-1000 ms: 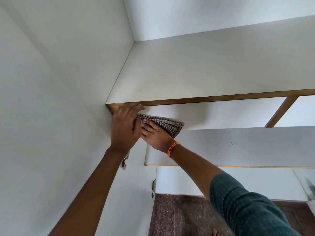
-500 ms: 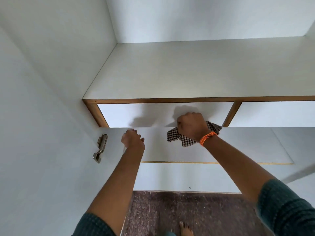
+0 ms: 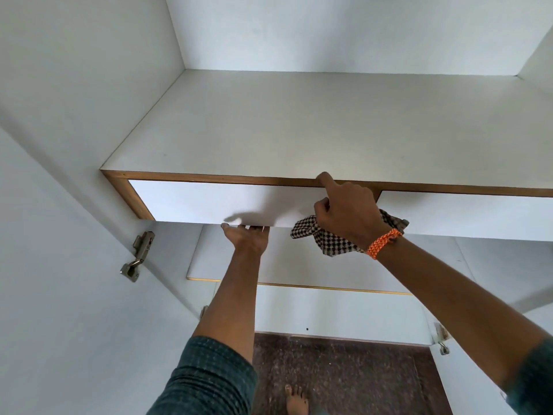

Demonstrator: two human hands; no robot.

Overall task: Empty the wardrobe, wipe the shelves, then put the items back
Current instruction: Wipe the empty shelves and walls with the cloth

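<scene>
- right hand (image 3: 348, 215) grips checked cloth (image 3: 326, 239), forefinger on upper shelf (image 3: 299, 130) wood front edge
- left hand (image 3: 247, 236) fingers hooked under drawer front (image 3: 215, 200) bottom edge, grip hidden
- lower shelf (image 3: 299, 265) bare below

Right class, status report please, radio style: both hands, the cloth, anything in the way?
Left hand fingers under drawer front. Right hand grips checked cloth, forefinger on shelf edge. Shelves bare, nothing obstructing.

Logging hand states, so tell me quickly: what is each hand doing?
Left hand: fingers hooked under the drawer front.
Right hand: grips the checked cloth, index finger extended.
</scene>
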